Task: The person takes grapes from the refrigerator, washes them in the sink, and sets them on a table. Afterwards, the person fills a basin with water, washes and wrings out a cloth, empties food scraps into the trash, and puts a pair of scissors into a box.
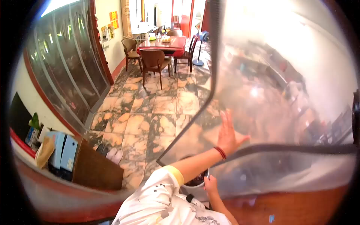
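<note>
My left hand (227, 135) is stretched out with its fingers extended and thumb apart. Its palm faces a clear plastic door curtain (262, 101) with dark edging and appears to press against it. A red band circles that wrist. Lower down, my right hand (211, 184) is closed around the handle of a pot (188, 188). Dark contents show inside the pot, too unclear to name. My left forearm crosses over the pot and hides part of it.
Marbled floor tiles (140, 127) lead to a red table (165, 44) with chairs (153, 62) around it. A blue fan (198, 62) stands beside them. At left are a brown cabinet (97, 165), blue file boxes (68, 152) and slippers (114, 155).
</note>
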Motion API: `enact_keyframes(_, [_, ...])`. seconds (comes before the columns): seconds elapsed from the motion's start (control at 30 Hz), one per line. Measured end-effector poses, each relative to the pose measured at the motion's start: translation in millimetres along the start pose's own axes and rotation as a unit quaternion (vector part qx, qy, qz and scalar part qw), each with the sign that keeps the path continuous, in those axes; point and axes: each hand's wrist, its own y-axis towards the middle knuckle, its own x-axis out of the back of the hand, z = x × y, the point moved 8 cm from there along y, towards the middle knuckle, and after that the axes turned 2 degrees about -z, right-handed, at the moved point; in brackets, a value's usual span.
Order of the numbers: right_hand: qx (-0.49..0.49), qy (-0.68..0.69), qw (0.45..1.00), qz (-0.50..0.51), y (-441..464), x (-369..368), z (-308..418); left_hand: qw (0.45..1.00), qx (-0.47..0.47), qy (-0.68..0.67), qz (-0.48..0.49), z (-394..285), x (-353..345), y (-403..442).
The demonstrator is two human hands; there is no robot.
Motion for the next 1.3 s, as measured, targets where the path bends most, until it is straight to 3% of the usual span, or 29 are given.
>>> enact_keyframes(0.03, [0.002,0.01,1.0,-0.01,15,-10,17,0.999,-0.031,-0.02,0.002,-10,7,14])
enact_keyframes(0.07, [-0.02,-0.022,0.999,-0.023,122,-26,19,0.999,-0.021,-0.025,0.024,59,-44,80])
enact_keyframes(0.17, [-0.028,-0.035,0.999,-0.032,192,-45,45,0.993,-0.054,-0.029,0.098,67,-63,130])
enact_keyframes(0.3, [-0.04,-0.034,0.998,-0.033,299,-93,96,0.941,-0.1,-0.156,0.284,90,-96,197])
enact_keyframes(0.37, [-0.041,-0.032,0.998,-0.03,355,-114,118,0.926,-0.216,-0.203,0.235,97,-99,220])
enact_keyframes(0.43, [-0.04,-0.03,0.998,-0.026,413,-135,140,0.866,-0.218,-0.304,0.333,112,-111,244])
enact_keyframes(0.6, [-0.042,-0.022,0.999,0.002,583,-192,179,0.746,-0.311,-0.472,0.352,156,-96,333])
enact_keyframes(0.67, [-0.032,-0.088,0.995,0.022,645,-220,227,0.731,-0.301,-0.447,0.419,226,-163,367])
enact_keyframes(0.7, [-0.072,-0.003,0.997,-0.039,681,-234,244,0.721,-0.287,-0.435,0.457,260,-186,383])
enact_keyframes(0.73, [-0.118,0.079,0.985,-0.101,719,-247,253,0.78,-0.107,-0.427,0.445,306,-182,428])
enact_keyframes(0.77, [-0.157,0.156,0.961,-0.163,760,-258,267,0.789,-0.01,-0.43,0.439,351,-185,470])
enact_keyframes(0.8, [-0.195,0.226,0.927,-0.226,796,-265,275,0.852,0.023,-0.376,0.364,405,-182,507])
enact_keyframes(0.83, [-0.111,0.166,0.973,-0.116,806,-276,293,0.903,0.031,-0.326,0.279,456,-166,544])
enact_keyframes(0.87, [-0.01,0.117,0.993,-0.019,811,-288,313,0.897,0.132,-0.346,0.242,512,-151,569])
enact_keyframes(0.9, [-0.017,0.016,0.999,0.048,855,-298,307,0.921,0.163,-0.293,0.199,555,-122,592])
enact_keyframes(0.93, [-0.014,0.006,0.999,0.043,877,-309,323,0.906,0.194,-0.354,0.125,614,-111,600])
enact_keyframes(1.03, [-0.006,0.023,0.999,0.036,945,-347,364,0.9,0.347,-0.256,0.054,770,-69,599])
enact_keyframes(1.1, [-0.001,0.01,0.999,0.031,983,-374,391,0.871,0.443,-0.183,0.109,844,-57,601])
enact_keyframes(1.2, [-0.005,0.024,0.999,0.024,1055,-414,425,0.843,0.481,-0.133,0.201,945,-82,617])
enact_keyframes(1.3, [-0.019,0.029,0.999,0.006,1104,-438,450,0.796,0.529,-0.144,0.258,982,-112,674])
